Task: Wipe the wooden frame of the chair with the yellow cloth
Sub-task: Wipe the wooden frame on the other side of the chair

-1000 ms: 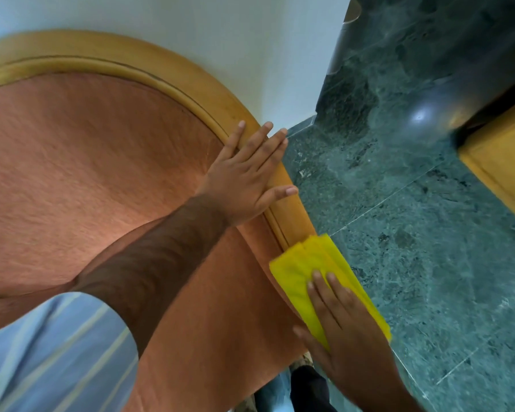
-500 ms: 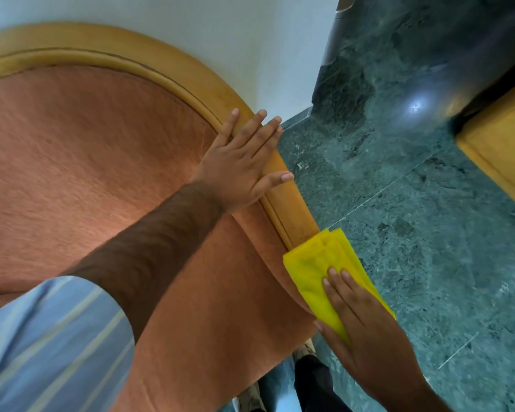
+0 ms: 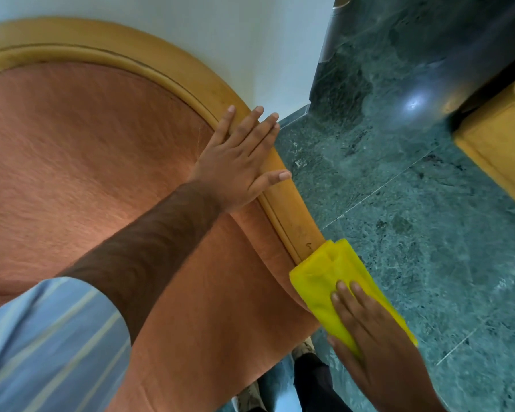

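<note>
— Pressing down on the yellow cloth (image 3: 333, 278), was the right hand (image 3: 378, 337)?

— Yes, fingers flat and spread, not clenched; the cloth lay under and just ahead of the fingertips, wrapped over the wooden frame (image 3: 298, 221) of the chair.

— And the left hand (image 3: 235, 165)?

— Open, palm down, resting on the frame's curve farther up from the cloth, gripping nothing. Its heel touched the orange upholstery (image 3: 87, 173).

— How did the cloth look?

— Bright yellow, folded into a thick pad, creased at its far end. The frame was light, glossy wood with a groove along its inner edge, arching between upholstery and the green marble floor (image 3: 414, 233).
</note>
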Tool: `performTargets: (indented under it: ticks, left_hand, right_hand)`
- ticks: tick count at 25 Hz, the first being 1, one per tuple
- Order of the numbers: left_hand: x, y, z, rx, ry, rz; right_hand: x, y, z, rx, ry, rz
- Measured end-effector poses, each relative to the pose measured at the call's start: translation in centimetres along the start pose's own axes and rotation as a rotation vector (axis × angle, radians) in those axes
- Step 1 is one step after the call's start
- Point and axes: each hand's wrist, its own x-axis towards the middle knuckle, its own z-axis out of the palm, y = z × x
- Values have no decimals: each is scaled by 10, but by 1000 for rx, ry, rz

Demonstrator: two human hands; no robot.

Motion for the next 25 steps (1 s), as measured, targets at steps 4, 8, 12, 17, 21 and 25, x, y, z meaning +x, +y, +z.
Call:
performTargets:
  ticks: [4, 8, 12, 17, 21, 25]
  left_hand:
    - [1, 0, 0, -13, 18, -4]
    - [1, 0, 2, -24, 43, -4]
    - [0, -1, 0, -34, 14, 13]
    - [-1, 1, 2, -17, 2, -9]
    - [0, 1, 2, -32, -6, 3]
    - [2, 4, -10, -81, -83, -37]
  right_hand:
    - [81, -27, 8, 24, 86, 33]
    - [136, -34, 12, 41, 127, -27]
    - [46, -8, 9, 34, 48, -6]
    - [27, -3, 1, -2, -4, 5]
    - [114, -22, 4, 35, 52, -32]
    - [117, -21, 2, 138, 51, -36]
